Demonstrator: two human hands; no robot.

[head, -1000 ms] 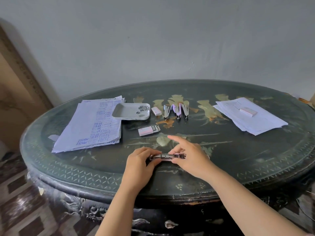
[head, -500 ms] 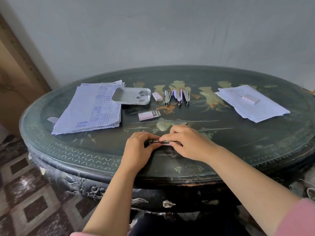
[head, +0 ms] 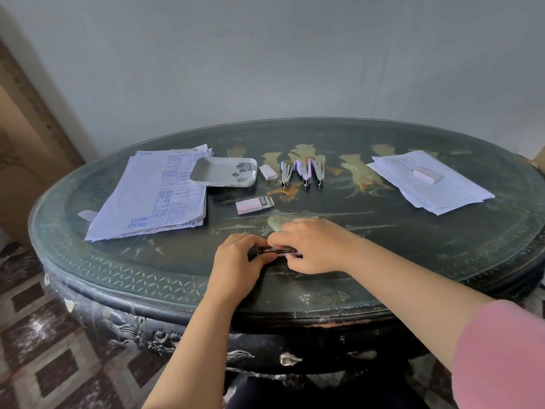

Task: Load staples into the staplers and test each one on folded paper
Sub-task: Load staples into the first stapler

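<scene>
A small metal stapler [head: 276, 250] lies near the front of the dark oval table [head: 413, 255]. My left hand [head: 239, 262] grips its left end, and my right hand [head: 312, 246] curls over its right part, hiding most of it. Three more staplers [head: 303, 172] stand in a row at the back centre. An opened staple box [head: 254, 205] lies behind my hands, and a smaller shut box [head: 267, 172] sits beside a white tray [head: 206, 172] with loose staple strips. A paper stack [head: 153, 196] lies at the left.
At the right lies a second pile of sheets [head: 427, 184] with a white box [head: 427, 175] on top. A grey wall rises behind the table. Patterned floor tiles [head: 35, 335] show at the lower left.
My right index finger, stretched out a second ago, has curled down over the stapler. The camera has shifted, so the table sits lower and nearer in view.
</scene>
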